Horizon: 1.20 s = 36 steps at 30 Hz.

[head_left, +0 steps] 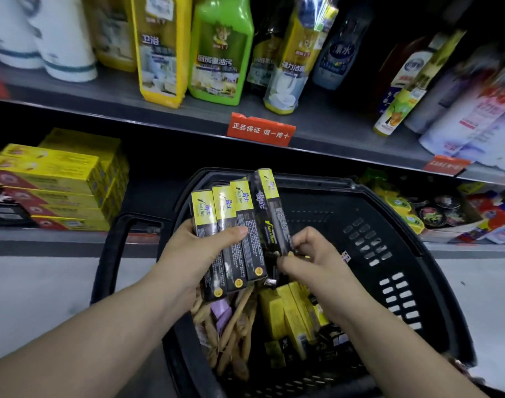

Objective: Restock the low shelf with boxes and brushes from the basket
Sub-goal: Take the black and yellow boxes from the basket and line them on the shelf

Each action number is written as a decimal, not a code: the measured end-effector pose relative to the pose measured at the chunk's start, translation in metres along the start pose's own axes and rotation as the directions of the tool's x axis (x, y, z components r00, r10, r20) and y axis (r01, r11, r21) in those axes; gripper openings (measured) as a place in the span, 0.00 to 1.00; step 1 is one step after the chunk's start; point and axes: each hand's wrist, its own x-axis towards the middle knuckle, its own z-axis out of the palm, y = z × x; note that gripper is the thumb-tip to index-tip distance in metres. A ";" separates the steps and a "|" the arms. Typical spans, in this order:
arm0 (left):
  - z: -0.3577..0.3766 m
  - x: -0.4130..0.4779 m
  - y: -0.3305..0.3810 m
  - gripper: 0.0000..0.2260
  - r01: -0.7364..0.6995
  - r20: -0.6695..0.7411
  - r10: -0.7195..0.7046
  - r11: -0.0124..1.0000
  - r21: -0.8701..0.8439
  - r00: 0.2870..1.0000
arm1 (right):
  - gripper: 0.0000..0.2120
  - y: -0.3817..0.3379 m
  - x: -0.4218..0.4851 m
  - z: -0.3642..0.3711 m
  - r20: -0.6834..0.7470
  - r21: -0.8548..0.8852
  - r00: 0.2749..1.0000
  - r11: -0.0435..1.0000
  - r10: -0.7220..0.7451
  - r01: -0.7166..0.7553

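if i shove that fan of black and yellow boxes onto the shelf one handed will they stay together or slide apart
Likely slide apart: the black and yellow boxes are slim, smooth-looking cartons, fanned unevenly in the left hand. The right hand pinches the fourth box's lower end. They look stiff and probably light, so squaring them first should help.

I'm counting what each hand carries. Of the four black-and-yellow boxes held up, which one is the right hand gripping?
The rightmost box, turned edge-on and standing tallest; the right hand pinches its lower end. The left hand holds the other three.
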 end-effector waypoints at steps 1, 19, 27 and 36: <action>-0.002 0.000 0.001 0.31 0.001 -0.009 -0.001 1.000 -0.021 1.000 | 0.12 -0.007 -0.002 0.007 0.041 -0.029 0.999 0.999 -0.023 0.024; -0.125 0.013 0.049 0.43 -0.196 -0.400 0.071 0.940 -0.280 0.914 | 0.15 -0.131 0.141 0.155 0.306 -0.733 0.950 0.654 0.066 0.190; -0.167 0.034 0.051 0.22 -0.322 -0.602 0.175 0.936 -0.145 0.779 | 0.15 -0.108 0.207 0.205 0.378 -0.926 0.918 0.069 0.122 0.372; -0.183 0.050 0.052 0.18 -0.258 -0.603 0.188 0.966 -0.031 0.775 | 0.24 -0.062 0.239 0.195 0.437 -0.899 0.898 -0.010 0.049 0.438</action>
